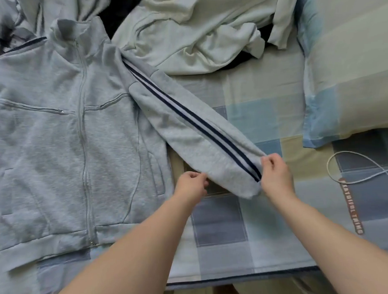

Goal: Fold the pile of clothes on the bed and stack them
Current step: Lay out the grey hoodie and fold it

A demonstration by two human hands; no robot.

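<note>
Grey fleece zip jacket [77,140] lies flat, unfolded; my left grip [191,183] and right grip [276,176] pinch its striped sleeve [199,135]. Crumpled pale-green clothes [194,31] wait behind; no stack shows yet.

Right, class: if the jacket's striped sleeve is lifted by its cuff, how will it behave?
Probably floppy: the sleeve lies soft and creased on the bed. Likely light, since the left hand and right hand hold it by fingertip pinches. Its fleecy surface shouldn't slip.
</note>
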